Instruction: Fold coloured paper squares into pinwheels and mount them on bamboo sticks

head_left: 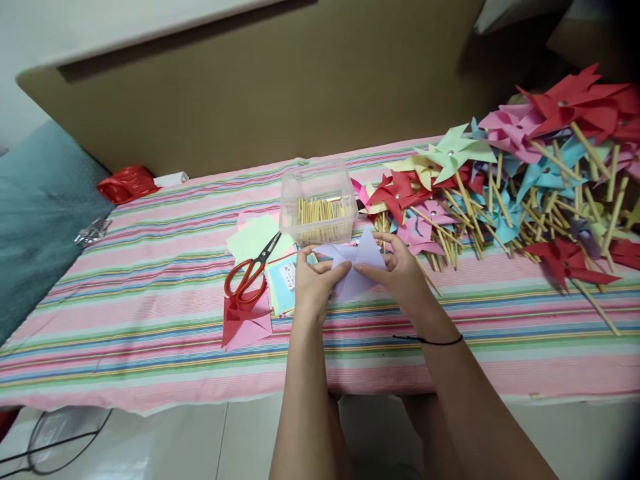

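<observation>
A lavender sheet of paper [356,283], cut and partly folded toward its middle like a pinwheel, is held above the striped cloth. My left hand [317,283] grips its left side, thumb pressed near the centre. On the other side my right hand [397,270] pinches the paper, its thumb also close to the centre. Red-handled scissors [249,277] lie just left of my hands, partly over paper sheets. Beyond the paper stands a clear plastic box [320,230] with many short wooden sticks [320,211] inside.
Finished paper pinwheels [453,153] on sticks pile up along the right. Pale green sheets [253,237], a blue sheet [283,293] and cut red and pink paper [245,323] lie at the left. A red plastic bag [127,184] sits at the far left.
</observation>
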`<action>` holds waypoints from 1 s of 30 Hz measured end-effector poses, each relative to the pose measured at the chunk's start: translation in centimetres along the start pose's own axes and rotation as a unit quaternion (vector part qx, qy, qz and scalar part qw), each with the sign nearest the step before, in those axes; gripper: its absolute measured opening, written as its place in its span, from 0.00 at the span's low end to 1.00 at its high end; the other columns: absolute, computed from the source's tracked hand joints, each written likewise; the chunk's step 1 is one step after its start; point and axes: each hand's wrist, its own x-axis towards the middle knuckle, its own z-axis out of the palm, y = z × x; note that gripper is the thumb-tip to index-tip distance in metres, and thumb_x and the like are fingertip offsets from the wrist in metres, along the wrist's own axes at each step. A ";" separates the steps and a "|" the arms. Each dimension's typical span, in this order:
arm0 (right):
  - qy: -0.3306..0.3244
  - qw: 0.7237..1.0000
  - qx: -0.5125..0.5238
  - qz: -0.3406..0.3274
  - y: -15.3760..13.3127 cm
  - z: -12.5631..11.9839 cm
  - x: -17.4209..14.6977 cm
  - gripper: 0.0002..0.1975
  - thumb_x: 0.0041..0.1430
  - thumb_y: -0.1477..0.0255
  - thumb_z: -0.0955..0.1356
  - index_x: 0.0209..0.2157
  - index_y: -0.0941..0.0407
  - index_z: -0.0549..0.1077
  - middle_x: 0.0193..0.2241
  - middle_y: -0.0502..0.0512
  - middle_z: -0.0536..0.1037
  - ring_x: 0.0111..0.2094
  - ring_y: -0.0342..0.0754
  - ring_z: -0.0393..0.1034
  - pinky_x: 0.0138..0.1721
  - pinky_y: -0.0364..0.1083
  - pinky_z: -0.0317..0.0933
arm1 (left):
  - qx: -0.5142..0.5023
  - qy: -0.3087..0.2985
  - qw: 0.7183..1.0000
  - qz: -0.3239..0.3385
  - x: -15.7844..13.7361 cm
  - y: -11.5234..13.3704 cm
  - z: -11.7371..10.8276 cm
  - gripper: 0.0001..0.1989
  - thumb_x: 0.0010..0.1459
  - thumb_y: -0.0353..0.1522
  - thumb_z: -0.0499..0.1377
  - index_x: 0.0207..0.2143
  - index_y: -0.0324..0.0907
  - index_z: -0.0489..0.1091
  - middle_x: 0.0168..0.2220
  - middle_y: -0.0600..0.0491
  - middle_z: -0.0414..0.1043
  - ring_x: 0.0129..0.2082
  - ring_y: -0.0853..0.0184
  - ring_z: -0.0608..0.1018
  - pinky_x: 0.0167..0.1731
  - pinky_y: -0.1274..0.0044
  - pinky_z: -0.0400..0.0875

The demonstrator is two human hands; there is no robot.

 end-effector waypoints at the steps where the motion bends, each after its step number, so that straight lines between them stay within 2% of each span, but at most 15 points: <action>1: -0.003 1.000 -0.001 -0.002 -0.1 -0.3 0.1 0.30 0.42 0.61 0.76 0.46 0.49 0.64 0.28 0.49 0.80 0.30 0.53 0.77 0.31 0.51 0.71 | -0.006 0.016 1.000 0.001 0.1 0.0 0.0 0.33 0.37 0.31 0.70 0.44 0.44 0.57 0.25 0.56 0.75 0.18 0.69 0.74 0.20 0.79 0.67; 4: -0.023 0.999 0.010 -0.038 -0.3 -1.5 0.3 0.21 0.53 0.60 0.70 0.49 0.47 0.66 0.33 0.49 0.80 0.33 0.49 0.76 0.35 0.49 0.70 | -0.020 0.061 0.998 -0.001 0.6 -0.2 -0.4 0.34 0.35 0.29 0.70 0.44 0.43 0.57 0.25 0.55 0.75 0.20 0.68 0.76 0.23 0.78 0.70; 6: -0.063 0.996 0.011 -0.067 -0.5 -2.3 0.4 0.17 0.56 0.62 0.68 0.48 0.46 0.69 0.37 0.50 0.80 0.35 0.48 0.76 0.37 0.49 0.70 | -0.015 0.070 0.997 -0.006 0.9 -0.3 -0.7 0.34 0.35 0.29 0.70 0.44 0.44 0.57 0.26 0.55 0.75 0.21 0.68 0.77 0.24 0.78 0.70; 9: -0.113 0.987 -0.040 -0.104 -0.7 -2.9 0.3 0.09 0.56 0.63 0.69 0.38 0.49 0.77 0.41 0.52 0.78 0.39 0.49 0.74 0.40 0.49 0.69 | -0.008 0.058 0.998 -0.013 0.9 -0.3 -0.9 0.33 0.35 0.30 0.70 0.43 0.44 0.57 0.26 0.55 0.75 0.20 0.68 0.76 0.23 0.78 0.70; 13: -0.128 0.982 -0.070 -0.119 -0.9 -2.5 0.1 0.07 0.52 0.62 0.72 0.31 0.50 0.79 0.40 0.53 0.76 0.41 0.50 0.72 0.41 0.50 0.69 | -0.010 0.035 0.999 -0.014 0.5 -0.1 -0.6 0.34 0.34 0.29 0.70 0.43 0.43 0.57 0.24 0.55 0.75 0.17 0.69 0.74 0.21 0.79 0.68; 19: -0.071 0.989 -0.060 -0.117 -0.5 -1.2 0.1 0.09 0.47 0.62 0.75 0.24 0.52 0.77 0.29 0.51 0.76 0.31 0.46 0.71 0.33 0.47 0.68 | 0.002 0.006 1.000 0.004 0.2 0.2 -0.4 0.34 0.35 0.30 0.71 0.43 0.43 0.56 0.24 0.54 0.76 0.18 0.67 0.75 0.22 0.77 0.70; 30: -0.035 0.985 -0.057 -0.159 0.0 -0.2 0.2 0.10 0.42 0.65 0.77 0.23 0.55 0.78 0.24 0.51 0.75 0.26 0.45 0.71 0.30 0.46 0.69 | 0.007 -0.024 1.000 0.006 -0.2 0.2 -0.3 0.33 0.36 0.30 0.70 0.44 0.42 0.58 0.23 0.54 0.77 0.17 0.68 0.75 0.20 0.78 0.68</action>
